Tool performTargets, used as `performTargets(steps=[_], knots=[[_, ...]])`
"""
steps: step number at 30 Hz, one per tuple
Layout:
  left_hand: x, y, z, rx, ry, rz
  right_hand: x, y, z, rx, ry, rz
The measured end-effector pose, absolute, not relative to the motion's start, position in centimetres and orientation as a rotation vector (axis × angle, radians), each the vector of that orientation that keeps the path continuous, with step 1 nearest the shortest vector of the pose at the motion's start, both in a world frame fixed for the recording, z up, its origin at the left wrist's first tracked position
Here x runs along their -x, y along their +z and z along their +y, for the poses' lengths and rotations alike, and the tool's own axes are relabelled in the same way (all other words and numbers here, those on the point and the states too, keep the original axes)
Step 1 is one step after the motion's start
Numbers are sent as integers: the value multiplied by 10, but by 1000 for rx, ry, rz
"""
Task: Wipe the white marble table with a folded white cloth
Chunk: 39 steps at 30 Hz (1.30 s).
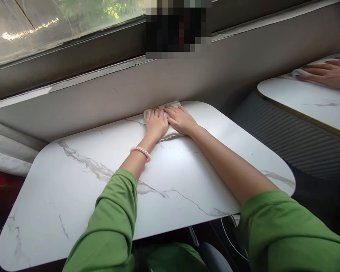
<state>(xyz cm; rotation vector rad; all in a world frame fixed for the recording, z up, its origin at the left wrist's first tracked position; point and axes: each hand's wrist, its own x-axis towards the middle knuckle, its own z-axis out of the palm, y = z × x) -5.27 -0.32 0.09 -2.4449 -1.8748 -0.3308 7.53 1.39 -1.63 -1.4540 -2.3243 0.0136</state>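
A white cloth point(172, 133) lies flat at the far edge of a white marble-patterned table point(184, 177), close to the wall. My left hand point(156, 124) rests palm down on the cloth's left part, its fingers spread and stretched out. A pink beaded bracelet point(141, 152) circles the left wrist. On the cloth's right part my right hand point(181, 119) lies flat, with its fingers reaching toward the left hand. The two hands meet or nearly meet at the thumb and fingers. Both palms hide much of the cloth.
A second marble-patterned table point(314, 94) stands at right, where another person's hand point(331, 73) lies on a white cloth. Beyond my table run a grey wall point(107, 100) and a window point(73, 22). White fabric point(8, 147) hangs at left. A pale cable point(229, 236) shows below the front edge.
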Motion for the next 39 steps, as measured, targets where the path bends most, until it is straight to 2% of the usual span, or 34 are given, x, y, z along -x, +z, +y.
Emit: performTargets(steps=[8,21,39], knots=[[49,3,-67,2463,-251,-1836,-94,-20,-42,1329,-89,-2544],[37,11,-217,2647,-152,-1331,-116,-15,-230,1277,-275,-2507],[87,6,-215,2642,-160,-1415,-66,-14,-220,1252,-274,-2522]])
